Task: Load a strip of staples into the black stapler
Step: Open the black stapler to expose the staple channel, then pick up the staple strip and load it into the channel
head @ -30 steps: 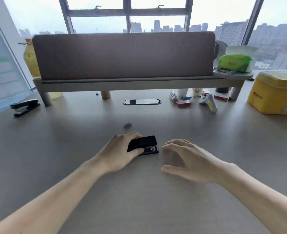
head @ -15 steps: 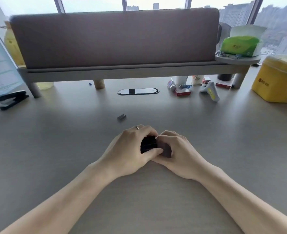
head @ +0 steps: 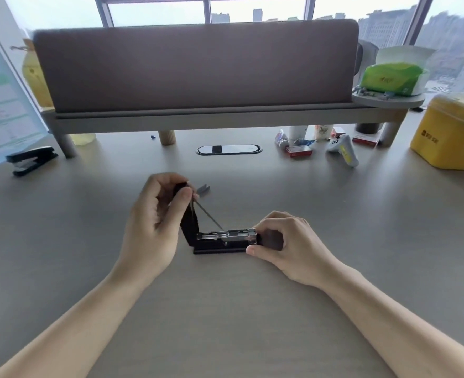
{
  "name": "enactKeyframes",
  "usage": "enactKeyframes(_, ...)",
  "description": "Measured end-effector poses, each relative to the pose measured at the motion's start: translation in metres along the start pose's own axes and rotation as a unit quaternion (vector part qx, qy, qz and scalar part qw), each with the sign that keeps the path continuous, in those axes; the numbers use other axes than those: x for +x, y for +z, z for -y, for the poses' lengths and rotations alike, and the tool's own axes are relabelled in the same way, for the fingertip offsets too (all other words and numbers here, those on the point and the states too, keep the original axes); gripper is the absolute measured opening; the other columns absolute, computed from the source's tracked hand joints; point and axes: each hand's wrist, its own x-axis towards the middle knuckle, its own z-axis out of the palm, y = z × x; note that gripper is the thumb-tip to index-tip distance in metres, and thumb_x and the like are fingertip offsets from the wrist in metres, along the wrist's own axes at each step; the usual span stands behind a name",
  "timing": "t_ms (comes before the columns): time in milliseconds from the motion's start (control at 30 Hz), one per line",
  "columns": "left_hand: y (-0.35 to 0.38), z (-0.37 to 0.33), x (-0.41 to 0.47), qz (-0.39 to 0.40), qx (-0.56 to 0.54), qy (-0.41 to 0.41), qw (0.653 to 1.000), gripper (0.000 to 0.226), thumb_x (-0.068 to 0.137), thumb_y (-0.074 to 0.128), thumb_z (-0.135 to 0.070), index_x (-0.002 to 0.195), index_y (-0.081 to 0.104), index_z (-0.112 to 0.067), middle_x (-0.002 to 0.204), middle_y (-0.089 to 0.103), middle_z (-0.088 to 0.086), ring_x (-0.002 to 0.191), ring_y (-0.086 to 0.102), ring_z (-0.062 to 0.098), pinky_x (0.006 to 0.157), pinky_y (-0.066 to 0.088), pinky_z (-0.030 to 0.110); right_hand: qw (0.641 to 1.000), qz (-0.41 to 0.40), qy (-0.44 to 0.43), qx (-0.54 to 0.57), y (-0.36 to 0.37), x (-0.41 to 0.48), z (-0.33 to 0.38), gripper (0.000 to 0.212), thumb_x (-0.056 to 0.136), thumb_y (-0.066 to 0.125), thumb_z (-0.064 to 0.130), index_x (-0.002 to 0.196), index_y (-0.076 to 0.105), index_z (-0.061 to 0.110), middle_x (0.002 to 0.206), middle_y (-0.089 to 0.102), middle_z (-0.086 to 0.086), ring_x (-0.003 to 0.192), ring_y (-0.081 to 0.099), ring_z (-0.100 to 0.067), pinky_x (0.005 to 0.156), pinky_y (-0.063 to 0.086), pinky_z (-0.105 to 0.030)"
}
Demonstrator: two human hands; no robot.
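Observation:
The small black stapler lies on the desk with its lid swung up on the left. Its metal staple channel is exposed and a thin spring rod runs from the lid down to it. My left hand pinches the raised lid's top end. My right hand grips the stapler's right end and holds it on the desk. A short grey strip of staples lies on the desk just behind the raised lid, apart from both hands.
A second, larger black stapler lies far left. A raised shelf with a brown panel spans the back. Small boxes and a white controller lie under its right end, beside a yellow box. A cable grommet sits mid-desk.
Both hands closed around the stapler, then my left hand swung the lid up and to the left, exposing the staple channel. My right hand stayed on the stapler's right end.

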Motion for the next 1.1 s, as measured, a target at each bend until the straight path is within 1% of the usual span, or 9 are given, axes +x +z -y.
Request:
enactKeyframes(100,-0.022,0.008,-0.003,-0.008,0.002,-0.009,1.000,0.015,0.105,0.051,-0.019,0.112,0.063,-0.018,0.096,0.074,0.002,0.098,0.074,0.026,0.096,0.057,0.047,1.000,-0.002,-0.002,-0.003,0.000,-0.001,0.001,0.018,0.083,0.086,0.041,0.095,0.079,0.029,0.093,0.066,0.016,0.088,0.057,0.010,0.078,0.035,-0.004)
enactKeyframes(300,-0.059,0.031,-0.013,-0.010,0.052,-0.075,0.996,0.035,0.110,0.044,-0.010,0.101,0.074,-0.027,0.100,0.078,-0.004,0.108,0.073,0.030,0.103,0.057,0.042,1.000,-0.006,0.003,-0.001,0.000,-0.001,0.002,0.016,0.083,0.087,0.040,0.092,0.079,0.028,0.095,0.070,0.012,0.090,0.060,0.005,0.078,0.038,-0.006)
enactKeyframes(400,-0.072,0.033,-0.014,0.034,0.178,-0.084,0.980,0.034,0.105,0.045,-0.009,0.097,0.074,-0.026,0.102,0.077,-0.008,0.101,0.069,0.026,0.096,0.047,0.017,1.000,-0.006,0.005,0.002,0.000,-0.001,0.002,0.017,0.083,0.087,0.040,0.093,0.080,0.029,0.096,0.071,0.012,0.091,0.062,0.001,0.080,0.041,-0.010)
enactKeyframes(467,-0.075,0.020,-0.011,0.061,0.305,-0.017,0.950,0.033,0.101,0.049,-0.003,0.100,0.073,-0.026,0.100,0.075,-0.011,0.101,0.066,0.020,0.086,0.042,0.012,1.000,-0.004,0.004,0.000,0.000,-0.001,0.002,0.016,0.083,0.086,0.040,0.092,0.080,0.029,0.095,0.071,0.013,0.090,0.063,0.000,0.079,0.041,-0.011)
enactKeyframes(567,-0.069,0.002,-0.005,0.162,0.451,0.115,0.870,0.026,0.097,0.052,-0.025,0.112,0.073,-0.021,0.108,0.075,-0.008,0.104,0.066,0.019,0.100,0.040,0.024,1.000,-0.005,0.005,-0.006,-0.001,0.000,0.001,0.015,0.083,0.086,0.040,0.089,0.079,0.029,0.094,0.071,0.011,0.088,0.064,-0.002,0.077,0.041,-0.009)
enactKeyframes(633,-0.064,0.003,-0.003,0.221,0.493,0.140,0.830,0.030,0.093,0.059,-0.037,0.114,0.074,-0.023,0.109,0.078,-0.009,0.105,0.068,0.021,0.109,0.035,0.029,1.000,-0.006,0.005,-0.009,-0.001,0.000,0.001,0.016,0.082,0.086,0.041,0.089,0.079,0.028,0.094,0.071,0.010,0.088,0.064,-0.002,0.076,0.040,-0.007)
enactKeyframes(767,-0.064,0.014,-0.009,0.246,0.429,0.079,0.865,0.025,0.095,0.071,-0.033,0.120,0.070,-0.030,0.107,0.075,-0.016,0.102,0.069,0.014,0.096,0.047,0.029,1.000,-0.003,0.006,-0.005,-0.001,0.001,0.002,0.015,0.082,0.087,0.041,0.090,0.080,0.029,0.094,0.070,0.011,0.087,0.064,-0.001,0.076,0.040,-0.009)
enactKeyframes(900,-0.064,0.023,-0.016,0.233,0.352,0.034,0.906,0.023,0.096,0.072,-0.026,0.118,0.070,-0.032,0.106,0.073,-0.020,0.098,0.067,0.005,0.089,0.047,0.024,1.000,-0.001,0.007,-0.006,-0.001,0.001,0.001,0.015,0.082,0.086,0.041,0.088,0.079,0.030,0.094,0.070,0.013,0.088,0.064,-0.003,0.077,0.043,-0.014)
enactKeyframes(1100,-0.062,0.019,-0.014,0.237,0.345,-0.005,0.908,0.020,0.095,0.071,-0.034,0.115,0.071,-0.037,0.105,0.074,-0.022,0.098,0.069,0.002,0.083,0.053,0.025,1.000,0.004,0.007,-0.008,-0.002,0.001,0.000,0.020,0.084,0.084,0.044,0.096,0.080,0.030,0.100,0.071,0.012,0.093,0.066,-0.005,0.082,0.047,-0.021)
